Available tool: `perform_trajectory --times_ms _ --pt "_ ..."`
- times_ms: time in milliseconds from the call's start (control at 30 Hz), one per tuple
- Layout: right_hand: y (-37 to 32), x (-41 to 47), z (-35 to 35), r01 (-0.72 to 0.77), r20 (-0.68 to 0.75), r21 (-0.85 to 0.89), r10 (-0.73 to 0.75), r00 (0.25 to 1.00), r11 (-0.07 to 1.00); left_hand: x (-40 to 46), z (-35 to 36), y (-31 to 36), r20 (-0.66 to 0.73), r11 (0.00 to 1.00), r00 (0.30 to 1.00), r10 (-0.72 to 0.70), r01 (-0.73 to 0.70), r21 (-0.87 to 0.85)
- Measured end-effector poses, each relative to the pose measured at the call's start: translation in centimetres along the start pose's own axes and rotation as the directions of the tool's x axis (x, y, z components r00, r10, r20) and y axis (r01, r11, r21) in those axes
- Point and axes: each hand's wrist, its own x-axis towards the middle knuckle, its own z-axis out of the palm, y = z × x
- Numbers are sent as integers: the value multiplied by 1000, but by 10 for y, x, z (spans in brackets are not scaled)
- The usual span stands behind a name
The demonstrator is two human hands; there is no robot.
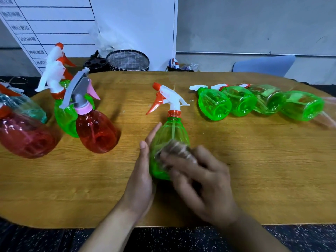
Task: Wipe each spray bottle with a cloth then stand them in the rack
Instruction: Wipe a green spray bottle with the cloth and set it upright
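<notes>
The oval, wood-grain worktop (236, 170) fills most of the view. On it, at the centre, stands a translucent green plastic spray bottle (168, 137) with a white trigger head and orange nozzle turned toward nine o'clock. The left hand (141, 177) comes up from six o'clock, its palm flat against the bottle's nine-o'clock side with straight fingers lying along the wall. The right hand (203, 180) reaches in from five o'clock, its grip curled and pressing a small brownish cloth (177, 149) on the bottle's lower front; motion blur makes the cloth's texture hard to read, so it is probably a crumpled rag. At nine o'clock stands a cluster of upright bottles, among them a red bottle with a grey and pink trigger (95, 133). At two o'clock four green bottles (260, 102) lie on their sides in a row, bases toward the camera, touching one another.
</notes>
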Motion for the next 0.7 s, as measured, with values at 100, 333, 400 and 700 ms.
perform_trajectory --times_ms 100,333,400,700 --pt "10 13 -8 -214 -143 -10 210 967 977 -1 -3 -3 25 997 999 -19 18 71" --pt "10 5 2 -194 11 74 194 981 978 3 -2 -2 -16 999 1000 -27 26 -27" --pt "3 -1 5 -72 64 42 70 996 996 4 -1 -1 -40 997 999 -29 27 -68" --pt "8 12 -2 -210 -122 155 229 966 965 -1 -1 4 -48 999 998 33 -31 34"
